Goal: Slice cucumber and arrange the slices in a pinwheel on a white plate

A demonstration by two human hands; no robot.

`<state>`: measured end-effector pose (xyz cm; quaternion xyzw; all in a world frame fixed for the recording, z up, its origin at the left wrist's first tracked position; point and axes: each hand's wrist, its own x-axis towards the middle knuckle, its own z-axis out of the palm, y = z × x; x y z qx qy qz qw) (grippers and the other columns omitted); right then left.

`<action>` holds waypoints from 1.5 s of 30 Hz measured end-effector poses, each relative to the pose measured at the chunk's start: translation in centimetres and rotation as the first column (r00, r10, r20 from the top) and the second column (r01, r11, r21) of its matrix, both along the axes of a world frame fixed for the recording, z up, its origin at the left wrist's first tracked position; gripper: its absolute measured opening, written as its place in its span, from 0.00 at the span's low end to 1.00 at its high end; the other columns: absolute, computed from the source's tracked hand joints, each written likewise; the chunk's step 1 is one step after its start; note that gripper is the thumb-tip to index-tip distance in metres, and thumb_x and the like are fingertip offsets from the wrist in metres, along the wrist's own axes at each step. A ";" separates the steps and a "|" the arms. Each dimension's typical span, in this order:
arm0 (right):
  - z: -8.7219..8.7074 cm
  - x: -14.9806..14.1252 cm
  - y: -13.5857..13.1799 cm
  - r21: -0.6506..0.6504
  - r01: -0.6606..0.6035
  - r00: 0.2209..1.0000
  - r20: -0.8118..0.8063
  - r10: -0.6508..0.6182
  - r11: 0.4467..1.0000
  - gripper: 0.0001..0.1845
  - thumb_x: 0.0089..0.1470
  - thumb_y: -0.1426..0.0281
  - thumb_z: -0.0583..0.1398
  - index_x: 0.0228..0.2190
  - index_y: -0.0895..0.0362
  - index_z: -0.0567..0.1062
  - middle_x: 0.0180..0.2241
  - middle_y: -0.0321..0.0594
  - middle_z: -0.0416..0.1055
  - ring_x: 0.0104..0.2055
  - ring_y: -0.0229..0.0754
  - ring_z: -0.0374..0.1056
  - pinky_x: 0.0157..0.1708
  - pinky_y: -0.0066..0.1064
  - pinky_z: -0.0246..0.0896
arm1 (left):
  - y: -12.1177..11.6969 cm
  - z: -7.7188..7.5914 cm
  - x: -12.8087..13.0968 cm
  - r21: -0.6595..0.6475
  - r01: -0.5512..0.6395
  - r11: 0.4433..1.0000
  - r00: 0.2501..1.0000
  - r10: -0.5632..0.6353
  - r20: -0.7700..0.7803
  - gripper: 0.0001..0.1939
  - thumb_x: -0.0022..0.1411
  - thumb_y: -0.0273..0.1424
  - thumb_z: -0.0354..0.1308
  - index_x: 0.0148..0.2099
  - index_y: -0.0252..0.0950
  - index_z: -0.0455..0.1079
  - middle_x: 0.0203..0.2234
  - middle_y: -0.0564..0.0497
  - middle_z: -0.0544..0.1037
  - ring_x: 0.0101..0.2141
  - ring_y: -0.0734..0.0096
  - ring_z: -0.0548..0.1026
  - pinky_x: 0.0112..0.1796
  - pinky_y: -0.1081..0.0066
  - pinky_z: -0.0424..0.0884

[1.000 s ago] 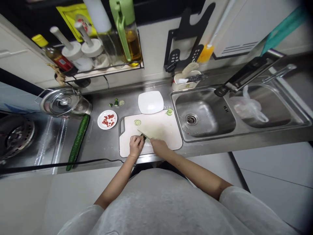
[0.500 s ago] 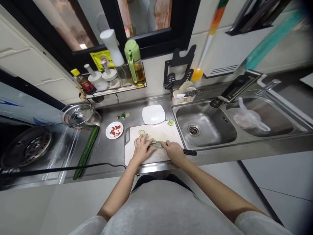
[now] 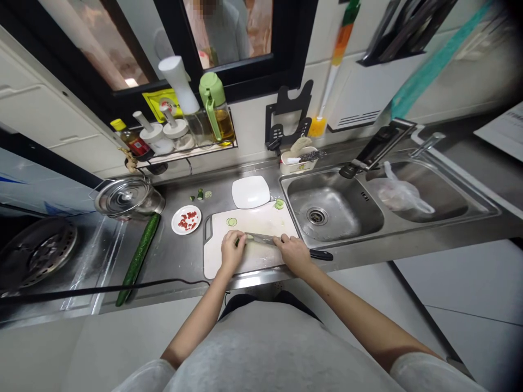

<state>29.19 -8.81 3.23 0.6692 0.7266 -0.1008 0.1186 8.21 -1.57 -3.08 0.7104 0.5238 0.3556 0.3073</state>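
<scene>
On the white cutting board [image 3: 265, 262], the left hand [image 3: 231, 256] keeps a narrow grip on a cucumber piece [image 3: 238, 241], mostly hidden by its fingers. At that hand's three o'clock, the right hand [image 3: 294, 252] has its grip round a kitchen knife [image 3: 263, 240], the blade aimed at nine o'clock and reaching the left fingertips.

From the board's middle, thin cucumber slices [image 3: 231, 222] lie at ten o'clock, and a square white plate [image 3: 250, 192] sits at twelve. Toward nine, a whole cucumber [image 3: 138, 258] rests on the steel worktop [image 3: 175, 257], beyond a round plate [image 3: 175, 222] of red chopped bits [image 3: 188, 220].
</scene>
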 end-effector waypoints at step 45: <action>-0.9 -3.5 0.5 -0.246 0.087 0.952 -0.267 -0.153 0.965 0.12 0.63 0.70 0.46 0.41 0.58 0.67 0.36 0.45 0.74 0.38 0.45 0.71 0.30 0.29 0.51 | -1.6 -4.9 -3.1 0.304 0.058 0.951 0.978 0.008 -0.208 0.10 0.63 0.32 0.55 0.44 0.40 0.75 0.35 0.47 0.75 0.38 0.69 0.72 0.40 0.67 0.69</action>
